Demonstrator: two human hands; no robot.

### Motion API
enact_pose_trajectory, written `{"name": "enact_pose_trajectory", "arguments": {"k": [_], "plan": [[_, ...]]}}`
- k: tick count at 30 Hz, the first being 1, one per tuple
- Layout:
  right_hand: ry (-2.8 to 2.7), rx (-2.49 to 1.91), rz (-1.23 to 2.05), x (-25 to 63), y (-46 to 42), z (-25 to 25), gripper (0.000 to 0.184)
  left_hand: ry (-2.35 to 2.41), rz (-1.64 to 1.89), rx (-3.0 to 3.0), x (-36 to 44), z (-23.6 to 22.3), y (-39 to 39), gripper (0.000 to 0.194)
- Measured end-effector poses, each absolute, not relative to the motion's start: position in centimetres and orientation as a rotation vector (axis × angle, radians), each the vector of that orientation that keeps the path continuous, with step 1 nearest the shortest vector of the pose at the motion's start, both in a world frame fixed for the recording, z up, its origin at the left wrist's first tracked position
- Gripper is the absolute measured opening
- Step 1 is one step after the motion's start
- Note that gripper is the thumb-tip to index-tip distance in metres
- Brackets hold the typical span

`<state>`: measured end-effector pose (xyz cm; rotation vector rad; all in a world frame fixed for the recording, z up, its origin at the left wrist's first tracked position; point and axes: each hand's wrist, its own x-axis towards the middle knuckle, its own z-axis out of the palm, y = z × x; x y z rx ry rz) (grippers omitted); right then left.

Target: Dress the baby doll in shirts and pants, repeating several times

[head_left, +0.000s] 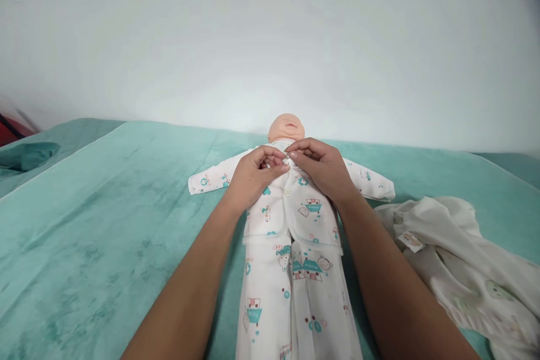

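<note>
A baby doll (287,127) lies on its back, dressed in a white printed jacket (270,216) and matching trousers (265,298). Its sleeves stretch out to both sides. My left hand (258,174) pinches the jacket's front edge high on the chest, thumb against fingers. From the other side, my right hand (323,167) grips the facing edge, its fingertips almost meeting the left ones. The fastening between the fingertips is mostly hidden. Just below the hands a small button (287,193) shows on the front. Farther down, the jacket's lower edges part slightly over the trousers.
A crumpled white garment (447,253) with a label lies right of the doll, close to my right forearm. Green plush fabric (126,236) covers the surface. Behind the doll's head rises a white wall (211,62). Something red (12,129) shows at the far left.
</note>
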<state>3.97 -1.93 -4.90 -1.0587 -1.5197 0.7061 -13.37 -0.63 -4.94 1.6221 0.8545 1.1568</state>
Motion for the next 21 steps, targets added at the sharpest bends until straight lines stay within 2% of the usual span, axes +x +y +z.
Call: {"name": "enact_pose_trajectory", "arguments": {"k": [6,10,16,21], "plan": [[-1.428,-1.002,0.753,4.0,-2.2,-4.8,0.012,0.885,1.132,1.758,-13.2,-4.9,-0.8,0.011],[-1.367,-1.004,0.693,3.9,-2.4,-4.7,0.019,0.885,1.156,1.787,-13.2,-4.8,-0.9,0.019],[-1.871,-1.35,0.585,3.9,-4.1,-2.0,0.028,0.731,0.866,1.893,-15.1,-3.8,-1.4,0.013],[-2.259,-1.33,0.633,4.9,-5.7,0.2,0.006,0.697,0.688,2.027,-16.7,-3.2,-1.7,0.009]]}}
